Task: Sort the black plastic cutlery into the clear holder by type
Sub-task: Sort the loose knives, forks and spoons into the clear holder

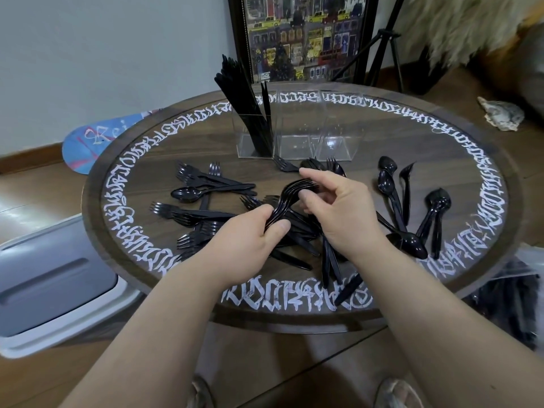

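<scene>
A round dark-wood table (pixel 459 148) ringed with white lettering stands on a wood floor (pixel 35 195). Behind its far edge a framed city picture (pixel 303 36) leans on the pale wall (pixel 103 54), with a black tripod (pixel 382 54) beside it. A grey-white bin (pixel 53 284) sits left.

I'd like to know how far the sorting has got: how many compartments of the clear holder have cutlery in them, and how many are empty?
Clear holder compartments:
With black cutlery standing in it: 1, the left compartment
Empty: 2, the middle compartment and the right compartment
Total: 3
</scene>
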A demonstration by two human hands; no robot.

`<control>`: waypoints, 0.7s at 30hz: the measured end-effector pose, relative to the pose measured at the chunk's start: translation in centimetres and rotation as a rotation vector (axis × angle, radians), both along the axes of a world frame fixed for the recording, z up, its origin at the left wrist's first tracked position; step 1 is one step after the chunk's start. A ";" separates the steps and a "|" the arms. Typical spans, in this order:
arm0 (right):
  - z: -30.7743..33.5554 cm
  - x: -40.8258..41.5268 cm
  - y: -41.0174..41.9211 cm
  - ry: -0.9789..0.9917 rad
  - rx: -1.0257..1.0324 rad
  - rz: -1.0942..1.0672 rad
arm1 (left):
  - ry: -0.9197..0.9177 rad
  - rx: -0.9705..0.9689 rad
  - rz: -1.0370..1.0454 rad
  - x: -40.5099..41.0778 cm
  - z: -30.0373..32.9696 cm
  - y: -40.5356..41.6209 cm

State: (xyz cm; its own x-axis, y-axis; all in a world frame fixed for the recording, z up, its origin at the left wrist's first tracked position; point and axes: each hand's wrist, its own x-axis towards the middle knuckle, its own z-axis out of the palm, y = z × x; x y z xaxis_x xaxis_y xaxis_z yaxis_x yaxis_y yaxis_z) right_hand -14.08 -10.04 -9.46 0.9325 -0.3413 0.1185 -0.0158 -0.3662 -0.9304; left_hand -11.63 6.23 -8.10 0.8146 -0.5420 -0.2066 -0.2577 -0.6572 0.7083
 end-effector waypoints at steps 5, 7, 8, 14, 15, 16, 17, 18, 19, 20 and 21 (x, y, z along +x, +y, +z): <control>-0.2 -0.1 -0.3 -0.044 -0.062 0.051 | -0.023 0.110 -0.006 -0.1 0.0 0.1; -0.3 -0.1 -0.2 -0.046 -0.059 0.079 | -0.065 0.175 -0.002 -0.2 0.0 0.2; -0.2 -0.2 0.0 -0.050 -0.050 0.083 | -0.097 0.190 0.011 -0.1 0.1 0.3; -0.2 0.0 -0.2 0.045 -0.303 0.036 | -0.230 0.214 0.159 0.2 0.7 1.3; -0.2 -0.1 -0.3 0.133 -0.432 0.095 | -0.236 0.212 0.191 0.3 0.8 1.6; -0.3 -0.2 -0.3 0.226 -0.560 0.166 | -0.243 0.210 0.218 0.3 0.9 2.0; -0.5 -0.3 -0.2 0.312 -0.673 0.233 | -0.243 0.204 0.246 0.4 0.9 2.3; -0.7 -0.4 0.1 0.374 -0.754 0.277 | -0.242 0.198 0.271 0.5 0.9 2.6; -0.9 -0.4 0.3 0.408 -0.800 0.293 | -0.235 0.188 0.293 0.5 0.8 2.8; -0.9 -0.3 0.5 0.423 -0.816 0.289 | -0.230 0.187 0.298 0.5 0.6 3.0; -0.9 -0.2 0.6 0.431 -0.807 0.277 | -0.216 0.176 0.312 0.5 0.4 3.1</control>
State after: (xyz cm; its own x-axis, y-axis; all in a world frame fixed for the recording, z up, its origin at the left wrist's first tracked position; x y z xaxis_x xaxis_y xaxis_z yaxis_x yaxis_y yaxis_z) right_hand -14.29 -9.43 -10.35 0.9863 -0.0678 -0.1505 -0.1147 -0.9371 -0.3297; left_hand -11.13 9.34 -7.72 0.9688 -0.2343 -0.0806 -0.1574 -0.8331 0.5302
